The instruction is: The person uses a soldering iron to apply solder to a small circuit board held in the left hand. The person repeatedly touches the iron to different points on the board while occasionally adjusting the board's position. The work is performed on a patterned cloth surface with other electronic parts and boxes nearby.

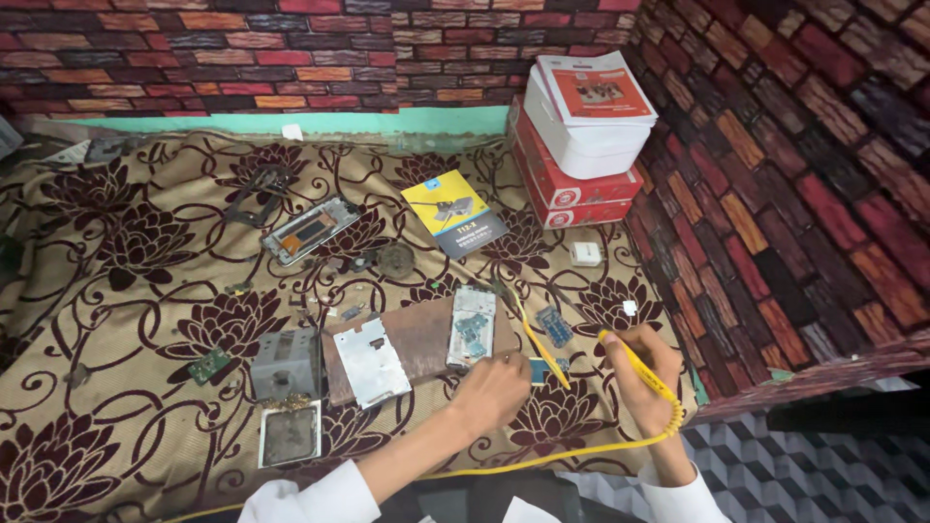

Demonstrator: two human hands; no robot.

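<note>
Gripping the yellow pen-shaped soldering iron (630, 363) in our right hand (647, 387), we close the fingers around its handle like a pen, tip angled up and left toward the work, so the yellow cord (542, 455) trails back clear of the parts. Our left hand (494, 387) pinches a small blue-edged component (539, 370) at the near edge of the brown rectangular work board (417, 339); what it is we cannot tell at this distance. A pale phone circuit assembly (473, 324) and a silver metal phone plate (370, 360) lie flat on the board, within reach. Farther out on the floral-patterned cloth (116, 291) rest a grey metal block (287, 363), a phone frame (310, 230) and a yellow booklet (453, 213). Stacked red and white boxes (576, 145) stand against the brick-patterned wall.
</note>
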